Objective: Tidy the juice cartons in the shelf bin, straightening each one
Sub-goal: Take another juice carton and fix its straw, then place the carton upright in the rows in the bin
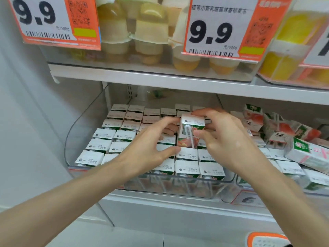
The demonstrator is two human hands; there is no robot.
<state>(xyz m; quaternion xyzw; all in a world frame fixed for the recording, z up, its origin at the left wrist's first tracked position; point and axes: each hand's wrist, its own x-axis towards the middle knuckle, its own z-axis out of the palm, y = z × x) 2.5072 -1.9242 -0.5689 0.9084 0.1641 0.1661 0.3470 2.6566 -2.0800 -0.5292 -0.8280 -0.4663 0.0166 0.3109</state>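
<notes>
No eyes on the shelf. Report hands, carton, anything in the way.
Right hand grips one juice carton, raised above the rows. Left hand open, fingertips at its left edge. Nothing blocking; tumbled cartons lie to the right.

Shop, white retail shelf (160, 81), orange price tags (220, 27) printed 9.9 with barcodes and QR codes, clear bin (85, 111) of rowed juice cartons (187, 168), jelly cups (151, 32) above
</notes>
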